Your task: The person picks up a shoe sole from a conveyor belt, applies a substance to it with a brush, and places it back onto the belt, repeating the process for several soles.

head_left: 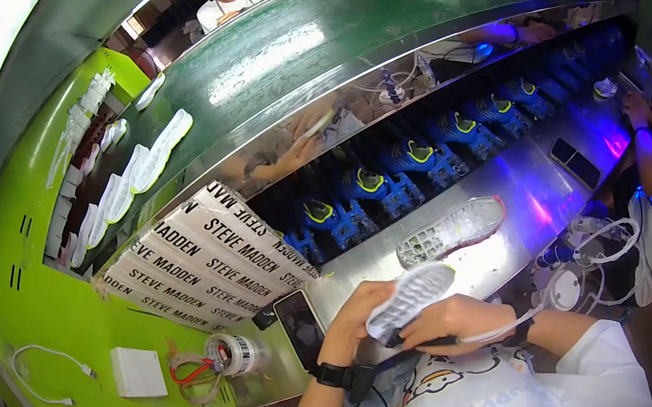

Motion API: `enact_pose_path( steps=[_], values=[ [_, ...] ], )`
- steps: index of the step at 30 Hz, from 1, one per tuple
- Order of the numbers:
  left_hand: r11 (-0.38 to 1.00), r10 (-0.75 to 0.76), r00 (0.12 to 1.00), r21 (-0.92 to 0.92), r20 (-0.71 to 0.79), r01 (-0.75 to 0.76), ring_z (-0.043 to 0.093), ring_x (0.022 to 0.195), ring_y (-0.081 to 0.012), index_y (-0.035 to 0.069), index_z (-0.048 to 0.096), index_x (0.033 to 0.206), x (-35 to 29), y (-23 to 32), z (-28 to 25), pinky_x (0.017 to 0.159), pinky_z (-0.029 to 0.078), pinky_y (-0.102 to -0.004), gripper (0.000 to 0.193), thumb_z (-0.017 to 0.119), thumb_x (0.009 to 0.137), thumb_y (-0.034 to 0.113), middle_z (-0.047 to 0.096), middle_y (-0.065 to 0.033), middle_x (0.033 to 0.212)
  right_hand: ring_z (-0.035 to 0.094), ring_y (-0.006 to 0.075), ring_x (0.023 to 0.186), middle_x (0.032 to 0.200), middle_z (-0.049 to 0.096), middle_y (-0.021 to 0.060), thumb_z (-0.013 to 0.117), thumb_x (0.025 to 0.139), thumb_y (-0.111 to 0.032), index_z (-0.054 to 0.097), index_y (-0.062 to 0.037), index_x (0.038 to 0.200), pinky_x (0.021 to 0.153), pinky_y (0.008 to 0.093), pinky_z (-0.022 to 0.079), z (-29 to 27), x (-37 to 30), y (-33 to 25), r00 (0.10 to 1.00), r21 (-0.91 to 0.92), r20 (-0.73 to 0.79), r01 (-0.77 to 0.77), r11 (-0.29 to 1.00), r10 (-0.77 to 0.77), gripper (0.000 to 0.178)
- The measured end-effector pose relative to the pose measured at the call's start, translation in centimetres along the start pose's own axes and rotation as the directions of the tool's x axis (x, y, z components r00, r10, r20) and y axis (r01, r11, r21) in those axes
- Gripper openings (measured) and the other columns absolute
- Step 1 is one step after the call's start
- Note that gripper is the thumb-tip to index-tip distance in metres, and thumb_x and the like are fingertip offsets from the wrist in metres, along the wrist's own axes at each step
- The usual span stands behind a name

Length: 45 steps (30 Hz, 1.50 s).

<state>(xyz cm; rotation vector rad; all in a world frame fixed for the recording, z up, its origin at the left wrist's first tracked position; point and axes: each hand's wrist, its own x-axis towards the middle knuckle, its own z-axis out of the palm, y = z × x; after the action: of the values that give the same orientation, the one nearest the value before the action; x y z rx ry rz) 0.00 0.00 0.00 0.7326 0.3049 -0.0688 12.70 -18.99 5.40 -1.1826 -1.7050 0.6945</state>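
Observation:
Close to my body, my left hand [359,306] grips a white shoe sole [415,294] by its left edge, its grooved face toward me. My right hand [462,319] is closed around a slim dark tool [442,342] fed by a white cord [499,333]; its kind I cannot make out. Something dark shows at the sole's near end, beside the right fingertips. Past my hands, a second sole [453,231], with a grid-like pattern and pinkish rim, lies on the metal ledge [364,276].
Blue shoes [370,182] line a dark channel beneath the green belt [285,115], which bears white soles [162,151]. Left stand a printed cardboard piece [197,259], phone [302,326], cup [235,354] and white box [138,371]. A co-worker's arm [647,154] is right, near another phone [575,162].

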Motion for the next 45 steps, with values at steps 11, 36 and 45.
enact_pose_path(
  steps=[11, 36, 45],
  values=[
    [0.885, -0.418, 0.903, 0.177, -0.099, 0.43, 0.062, 0.095, -0.0284, -0.004, 0.06, 0.113, -0.8, 1.3, -1.3, 0.089, 0.048, -0.0382, 0.074, 0.029, 0.092, 0.06, 0.063, -0.0195, 0.109, 0.061, 0.0163, 0.084, 0.091, 0.065, 0.0082, 0.068, 0.075, -0.005, 0.069, -0.0039, 0.093, 0.076, 0.0257, 0.048, -3.1, -1.5, -0.8, 0.91, 0.434, -0.241, -0.21, 0.876, 0.338, 0.018],
    [0.865, 0.293, 0.954, -0.406, -0.065, -0.293, 0.054, 0.088, -0.0293, -0.009, 0.045, 0.12, 1.0, -3.4, 1.3, 0.08, 0.046, -0.0373, 0.072, 0.051, 0.079, 0.049, 0.056, -0.0192, 0.104, 0.062, 0.0179, 0.066, 0.077, 0.065, 0.0089, 0.058, 0.087, -0.011, 0.065, -0.0001, 0.089, 0.062, 0.0274, 0.05, 0.4, 0.1, 0.1, 0.983, 0.242, -0.147, -0.07, 0.968, 0.107, 0.014],
    [0.979, -0.195, 0.974, -0.087, -0.118, 0.185, 0.066, 0.088, -0.0271, -0.009, 0.055, 0.115, 2.4, 0.2, 3.7, 0.079, 0.054, -0.0345, 0.041, 0.052, 0.087, 0.02, 0.064, -0.0206, 0.103, 0.063, 0.0265, 0.077, 0.091, 0.062, 0.0109, 0.058, 0.085, -0.006, 0.061, 0.0023, 0.093, 0.068, 0.0326, 0.051, -3.1, -2.0, -1.6, 0.994, 0.035, 0.064, -0.092, 0.995, 0.089, 0.013]
  ],
)
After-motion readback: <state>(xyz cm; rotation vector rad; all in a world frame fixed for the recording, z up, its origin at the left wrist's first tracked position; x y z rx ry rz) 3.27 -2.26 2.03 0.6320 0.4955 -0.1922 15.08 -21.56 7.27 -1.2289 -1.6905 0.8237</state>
